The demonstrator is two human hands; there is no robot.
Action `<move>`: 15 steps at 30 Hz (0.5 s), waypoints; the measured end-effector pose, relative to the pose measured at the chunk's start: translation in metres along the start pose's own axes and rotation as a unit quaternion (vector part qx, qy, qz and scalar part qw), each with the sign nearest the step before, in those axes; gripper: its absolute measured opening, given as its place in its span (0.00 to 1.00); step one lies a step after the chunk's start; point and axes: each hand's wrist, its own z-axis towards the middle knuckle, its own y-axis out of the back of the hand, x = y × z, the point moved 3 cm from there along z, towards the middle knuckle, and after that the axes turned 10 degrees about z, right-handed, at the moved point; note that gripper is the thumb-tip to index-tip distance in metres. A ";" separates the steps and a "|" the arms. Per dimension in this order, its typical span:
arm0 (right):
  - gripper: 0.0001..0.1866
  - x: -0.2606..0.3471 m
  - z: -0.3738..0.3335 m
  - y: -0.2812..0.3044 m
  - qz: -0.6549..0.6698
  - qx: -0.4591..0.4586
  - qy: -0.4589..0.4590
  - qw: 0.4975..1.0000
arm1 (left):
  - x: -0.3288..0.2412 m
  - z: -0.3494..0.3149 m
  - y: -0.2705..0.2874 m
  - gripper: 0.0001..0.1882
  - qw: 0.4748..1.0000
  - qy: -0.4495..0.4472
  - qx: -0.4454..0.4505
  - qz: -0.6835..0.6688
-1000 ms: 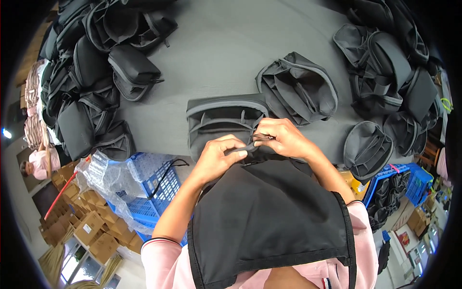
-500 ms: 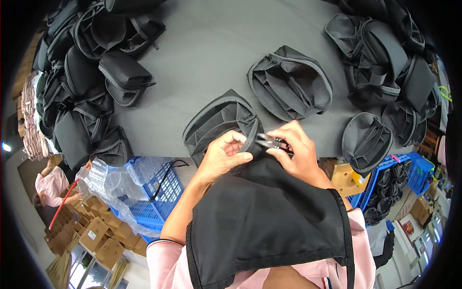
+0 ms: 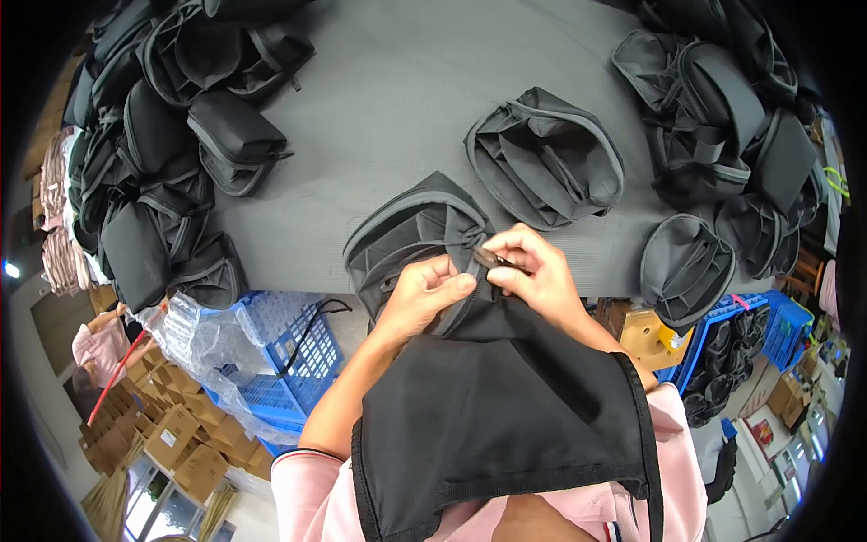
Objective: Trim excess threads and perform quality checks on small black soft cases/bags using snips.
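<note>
An unzipped black pouch point(image 3: 397, 230) with inner pockets rests at the near edge of the grey table, its mouth facing up. My left hand point(image 3: 424, 294) pinches the pouch's grey-edged rim between thumb and fingers. In my right hand point(image 3: 533, 271) is a small pair of thread snips point(image 3: 492, 260), held against the rim just right of the left fingers. The tips of the snips are partly hidden by the fabric and fingers. Beyond my hands, a second open pouch point(image 3: 546, 158) stands apart on the table, with its dividers showing.
Black pouches point(image 3: 158, 135) are heaped along the table's left side, and another heap point(image 3: 722, 99) fills the right. One open pouch point(image 3: 688, 266) overhangs the near right edge. Below the table stand a blue crate point(image 3: 298, 361) with bubble wrap and several cardboard boxes point(image 3: 181, 434). Another person point(image 3: 99, 348) is at far left.
My right hand has moved slightly left and up, bringing the snips onto the pouch rim. The rim is now bunched beside my fingers. The far-left person has shifted.
</note>
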 end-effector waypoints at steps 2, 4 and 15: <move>0.16 -0.012 0.007 0.013 0.134 0.066 -0.037 0.988 | -0.035 -0.004 -0.020 0.17 0.999 -0.026 0.024 -0.008; 0.15 -0.005 0.003 0.012 0.150 0.045 -0.014 0.987 | -0.040 -0.007 -0.019 0.18 0.998 -0.056 0.020 0.029; 0.13 0.011 -0.003 0.007 -0.076 0.010 0.091 0.993 | -0.037 -0.017 -0.016 0.20 0.995 -0.082 0.001 -0.059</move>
